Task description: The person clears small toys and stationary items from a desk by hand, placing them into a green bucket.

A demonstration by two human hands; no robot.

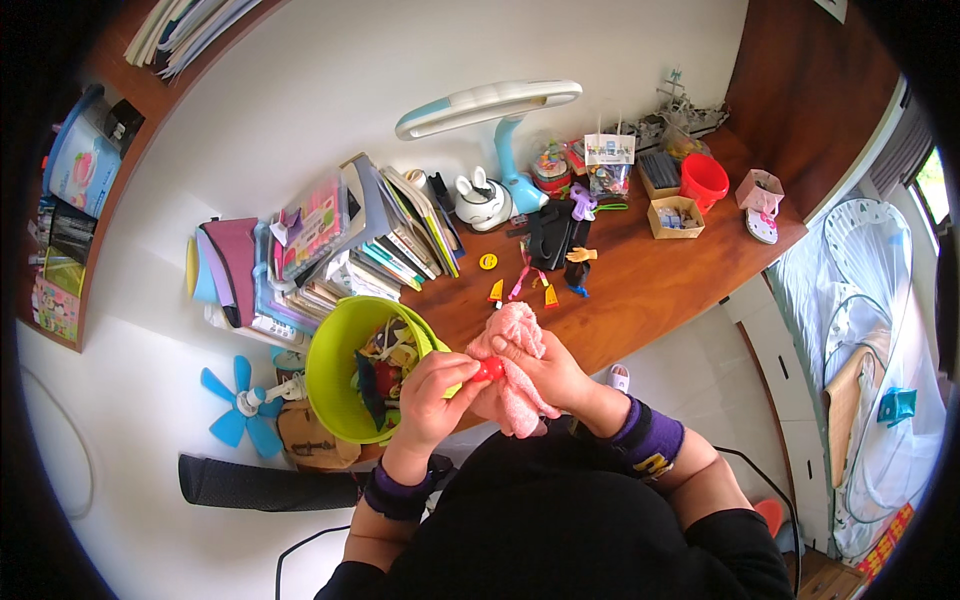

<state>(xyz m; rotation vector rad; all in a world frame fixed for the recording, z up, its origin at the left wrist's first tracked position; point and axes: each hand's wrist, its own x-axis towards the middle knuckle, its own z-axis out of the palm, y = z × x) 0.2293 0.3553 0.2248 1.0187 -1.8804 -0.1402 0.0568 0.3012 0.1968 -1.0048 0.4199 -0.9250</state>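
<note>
My left hand (439, 394) pinches a small shiny red object (489, 368) between thumb and fingertips; its exact kind is hard to make out. A crumpled pink terry cloth (514, 330) is gripped in my right hand (555, 371), and its folds lie against the red object. Both hands are held above the desk's front edge, close together before my chest. Just left of them stands a lime green plastic basket (330, 375), tilted in view, with mixed small toys (386, 375) inside. My left hand partly covers the basket's right side.
On the wooden desk (622, 292) lie a yellow round token (488, 261), a toy hand (581, 255) and black pouches (551, 232). Behind are stacked books (397, 240), a desk lamp (510, 150), a red bucket (703, 182) and a cardboard box (675, 217). A blue-bladed fan (244, 405) stands left.
</note>
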